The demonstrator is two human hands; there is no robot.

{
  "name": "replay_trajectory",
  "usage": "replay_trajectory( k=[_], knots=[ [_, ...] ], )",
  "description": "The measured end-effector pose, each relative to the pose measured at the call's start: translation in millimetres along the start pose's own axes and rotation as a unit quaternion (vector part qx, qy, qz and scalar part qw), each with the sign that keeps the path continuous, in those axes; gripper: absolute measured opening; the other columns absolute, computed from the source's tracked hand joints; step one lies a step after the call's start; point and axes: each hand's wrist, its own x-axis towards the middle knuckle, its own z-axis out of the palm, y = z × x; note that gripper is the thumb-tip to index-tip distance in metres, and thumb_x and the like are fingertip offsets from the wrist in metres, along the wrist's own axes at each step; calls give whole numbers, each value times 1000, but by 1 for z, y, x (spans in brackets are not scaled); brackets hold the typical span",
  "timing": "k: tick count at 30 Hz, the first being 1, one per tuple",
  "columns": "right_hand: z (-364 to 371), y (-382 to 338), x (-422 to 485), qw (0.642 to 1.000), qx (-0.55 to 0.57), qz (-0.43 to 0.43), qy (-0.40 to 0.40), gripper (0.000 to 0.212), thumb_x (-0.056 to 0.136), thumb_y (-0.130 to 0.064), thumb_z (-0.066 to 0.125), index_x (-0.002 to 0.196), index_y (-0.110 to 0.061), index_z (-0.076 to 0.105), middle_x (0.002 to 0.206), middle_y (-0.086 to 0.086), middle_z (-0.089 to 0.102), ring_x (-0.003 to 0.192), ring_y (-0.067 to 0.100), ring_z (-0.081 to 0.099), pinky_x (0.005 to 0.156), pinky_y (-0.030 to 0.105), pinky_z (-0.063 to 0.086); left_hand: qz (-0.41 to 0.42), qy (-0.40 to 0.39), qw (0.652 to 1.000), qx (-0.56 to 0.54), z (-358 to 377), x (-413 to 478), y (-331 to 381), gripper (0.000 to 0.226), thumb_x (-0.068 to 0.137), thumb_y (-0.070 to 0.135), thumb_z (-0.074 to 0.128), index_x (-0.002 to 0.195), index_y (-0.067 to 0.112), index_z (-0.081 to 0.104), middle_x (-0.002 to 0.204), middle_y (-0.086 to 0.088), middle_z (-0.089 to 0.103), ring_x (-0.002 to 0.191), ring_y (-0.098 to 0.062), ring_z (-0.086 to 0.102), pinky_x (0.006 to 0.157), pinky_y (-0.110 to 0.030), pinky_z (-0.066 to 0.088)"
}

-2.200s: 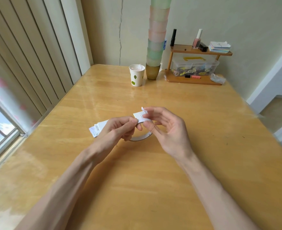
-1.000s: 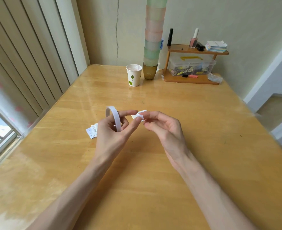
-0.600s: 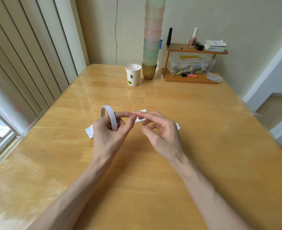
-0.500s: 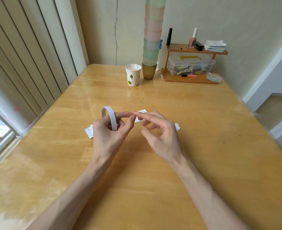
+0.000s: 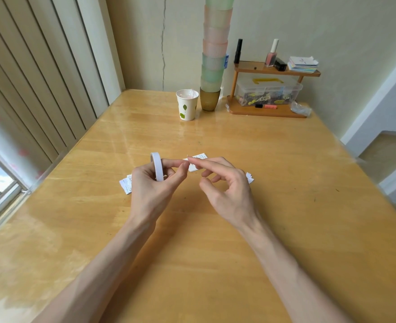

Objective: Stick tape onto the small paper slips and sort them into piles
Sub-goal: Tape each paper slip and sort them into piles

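My left hand [image 5: 149, 185] grips a white tape roll [image 5: 156, 167] upright above the wooden table [image 5: 192, 252], its index fingertip and thumb stretched toward the right. My right hand [image 5: 227, 190] reaches in with its index finger extended, and that fingertip meets the left fingertips. A small printed paper slip [image 5: 198, 162] sits right behind that finger, apparently held between index and middle finger. A thin end of tape sticks up at the slip's left edge. One pile of slips [image 5: 125, 184] lies left of my left hand. Another pile [image 5: 250, 177] peeks out behind my right hand.
At the far edge stand a paper cup [image 5: 187, 104], a tall stack of plastic cups [image 5: 213, 52] and a small wooden shelf [image 5: 269, 110] with a clear box and bottles. Vertical blinds and a window run along the left. The table's right edge borders a doorway.
My left hand picked the tape roll up off the table and now holds it upright. My right hand's index finger stretched out to meet the left fingertips, with the slip staying at it.
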Motion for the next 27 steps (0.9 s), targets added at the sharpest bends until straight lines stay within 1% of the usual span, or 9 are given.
replay_trajectory(
  k=[4,8,11,14,16,17,21,24,27],
  knots=[
    [0,-1,0,1000,7,1,4,50,82,-10,57,123,-32,76,114,-8,71,95,15,65,86,33,53,-1,-9,1000,1,0,-1,1,13,86,33,83,84,20,82,63,-7,38,53,-14,33,51,-13,35],
    [0,-1,0,1000,4,-1,3,50,82,-9,57,123,-32,76,114,-8,71,96,15,65,87,33,53,-8,-7,1000,1,-1,-1,1,16,85,36,83,86,21,82,60,1,42,52,-11,35,51,-15,34],
    [0,-1,0,1000,-3,-6,3,50,82,-10,57,123,-32,76,114,-7,71,96,17,65,86,30,52,-12,-7,1000,0,-1,0,-1,16,86,34,83,88,18,82,59,2,41,51,-10,35,50,-15,34],
    [0,-1,0,1000,-17,-9,0,50,83,-10,57,123,-32,76,114,-8,70,96,17,65,85,23,49,-22,-9,1000,0,-1,0,0,12,86,31,84,85,19,81,59,2,40,51,-11,33,49,-16,33],
    [0,-1,-1,1000,-24,-12,0,49,83,-10,57,122,-32,77,114,-10,70,96,16,65,85,21,48,-25,-11,1000,2,-1,0,0,10,86,29,84,81,21,80,60,-2,39,52,-12,32,49,-17,33],
    [0,-1,-1,1000,-20,-8,0,49,82,-10,58,121,-32,77,114,-10,70,96,16,65,85,22,49,-26,-13,1000,3,-1,0,0,11,86,28,84,78,22,80,62,-5,38,53,-13,31,49,-17,33],
    [-1,-3,1,998,53,36,7,42,83,-8,59,111,-28,81,113,-9,72,90,10,66,84,29,53,-33,-28,999,2,-1,-1,0,13,87,26,83,75,23,80,69,-11,35,56,-16,29,50,-15,33],
    [-4,-6,2,990,118,76,9,36,89,4,62,105,-19,83,111,-7,75,94,10,68,87,32,53,-33,-42,999,-3,0,-1,1,13,88,25,82,75,24,81,69,-12,35,56,-15,29,52,-16,33],
    [-8,-12,1,980,160,118,3,32,93,5,61,101,-16,84,111,-6,76,102,5,67,87,21,50,-36,-53,998,-12,0,-1,0,12,88,25,81,76,23,81,67,-10,35,55,-14,28,51,-20,29]
  ],
)
